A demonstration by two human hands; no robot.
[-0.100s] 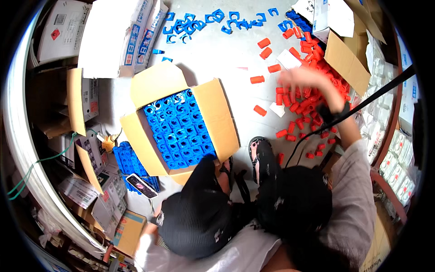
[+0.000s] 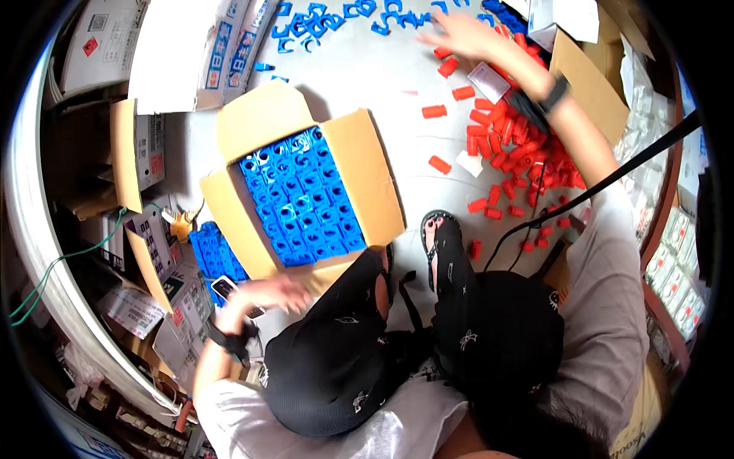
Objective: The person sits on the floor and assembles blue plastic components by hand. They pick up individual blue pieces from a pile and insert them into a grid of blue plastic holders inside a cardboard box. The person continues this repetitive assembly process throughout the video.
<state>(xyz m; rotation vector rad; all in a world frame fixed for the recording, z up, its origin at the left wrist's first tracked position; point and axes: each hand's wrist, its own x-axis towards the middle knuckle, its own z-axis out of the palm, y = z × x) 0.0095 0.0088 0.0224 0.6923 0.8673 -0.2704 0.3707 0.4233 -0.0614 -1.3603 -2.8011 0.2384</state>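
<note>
My right hand (image 2: 464,36) reaches across the far right of the floor with fingers spread and nothing visible in them. It is over the edge of a pile of red plastic cylinders (image 2: 527,145), close to scattered blue U-shaped plastic clips (image 2: 394,23). Slightly blurred, my left hand (image 2: 277,293) hangs above the near left corner of an open cardboard box (image 2: 367,172), its fingers stretched out and apparently holding nothing. Tight rows of blue plastic clips (image 2: 302,203) fill the box. Behind my left wrist, a phone (image 2: 224,288) is partly hidden.
Stacked blue pieces (image 2: 214,249) stand left of the box. White cartons (image 2: 183,53) rise at the far left, and an open carton (image 2: 585,84) stands at the right. A black strap or pole (image 2: 627,174) crosses the right side. My feet (image 2: 434,237) are beside the box.
My right hand has moved away and left, from over the red cylinders toward the blue clips. My left hand has risen forward from beside my knee to the box's near corner.
</note>
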